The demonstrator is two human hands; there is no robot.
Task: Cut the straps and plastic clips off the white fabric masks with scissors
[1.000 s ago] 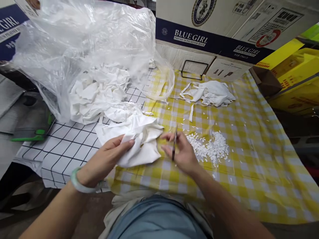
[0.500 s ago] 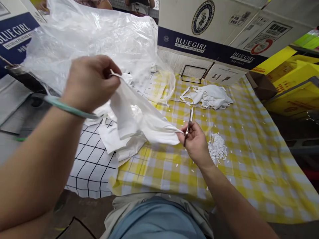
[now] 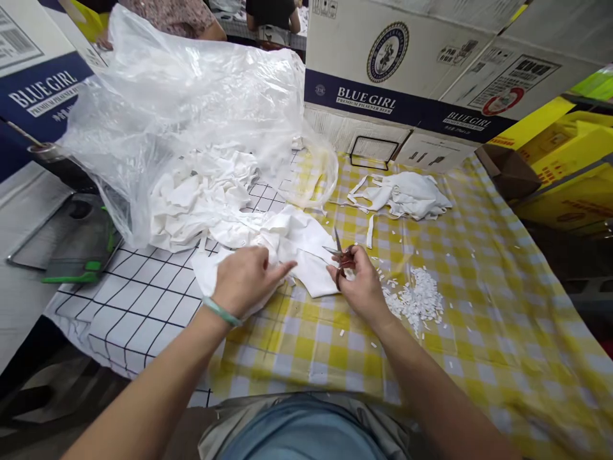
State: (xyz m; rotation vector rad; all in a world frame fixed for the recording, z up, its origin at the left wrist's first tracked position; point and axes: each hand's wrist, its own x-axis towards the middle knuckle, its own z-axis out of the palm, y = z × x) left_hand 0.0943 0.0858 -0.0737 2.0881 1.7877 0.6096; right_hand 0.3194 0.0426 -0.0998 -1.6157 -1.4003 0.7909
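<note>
- Beneath my head camera, both my hands reach over the near part of the worktop (image 3: 479, 364), which is covered in yellow check on the right and a black-lined white grid cloth (image 3: 138, 319) on the left.
- My left hand (image 3: 251, 278) is over a white fabric piece (image 3: 311, 243), thumb pointing to the right and fingers bent; I cannot tell whether they pinch any of it. A pale green bangle (image 3: 223, 312) circles that wrist.
- My right hand (image 3: 361, 287) grips a pair of scissors (image 3: 341, 260) by the brown handles, blades parted, at the right end of the fabric piece.
- That fabric piece lies crumpled between my hands, mostly on the yellow check, its left end running towards a heap of white fabric (image 3: 191, 198).
- Clear plastic sheeting (image 3: 205, 89) billows behind and partly over that heap.
- Just beside my right hand sits a scatter of small white snippets (image 3: 416, 297).
- Farther back on the yellow check are a bundle of white fabric (image 3: 414, 195) with loops, a narrow white strip (image 3: 370, 231) and a black wire stand (image 3: 371, 154), the last against a large "Blue Girl" carton (image 3: 431, 48).
</note>
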